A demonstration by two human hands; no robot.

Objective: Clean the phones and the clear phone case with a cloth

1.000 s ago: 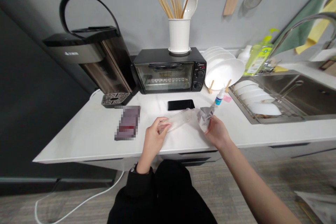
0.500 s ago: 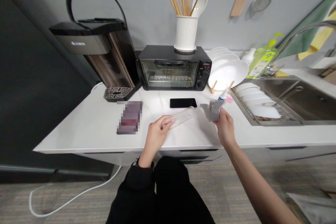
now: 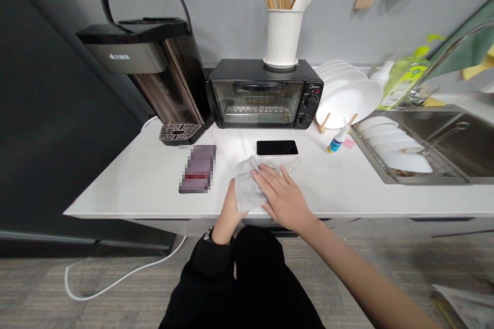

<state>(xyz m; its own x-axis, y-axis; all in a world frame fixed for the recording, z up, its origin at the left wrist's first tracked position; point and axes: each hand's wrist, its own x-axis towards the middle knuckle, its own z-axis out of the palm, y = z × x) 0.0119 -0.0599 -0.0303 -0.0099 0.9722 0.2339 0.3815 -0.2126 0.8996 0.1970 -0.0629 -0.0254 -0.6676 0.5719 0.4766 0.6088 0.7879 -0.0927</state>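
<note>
My right hand (image 3: 283, 198) lies with its fingers stretched flat on a crumpled grey-white cloth (image 3: 247, 190) near the front edge of the white counter (image 3: 135, 185). The cloth covers one end of a clear plastic case (image 3: 288, 166), whose far end pokes out past my fingertips. My left hand (image 3: 228, 212) sits under the cloth at the case's near end; only its wrist and heel show, and its fingers are hidden. A black phone (image 3: 277, 147) lies just behind the case.
A small white dropper bottle (image 3: 336, 141) stands right of the phone. A blurred dark object (image 3: 197, 168) lies to the left. Behind are a water dispenser (image 3: 154, 77), a black toaster oven (image 3: 262, 95) with a utensil holder (image 3: 283, 36), stacked plates (image 3: 347, 97) and a sink rack (image 3: 393, 149).
My right hand has carried the cloth from the right, beside the dropper bottle, back left onto the clear case and over my left hand. The bottle now stands free.
</note>
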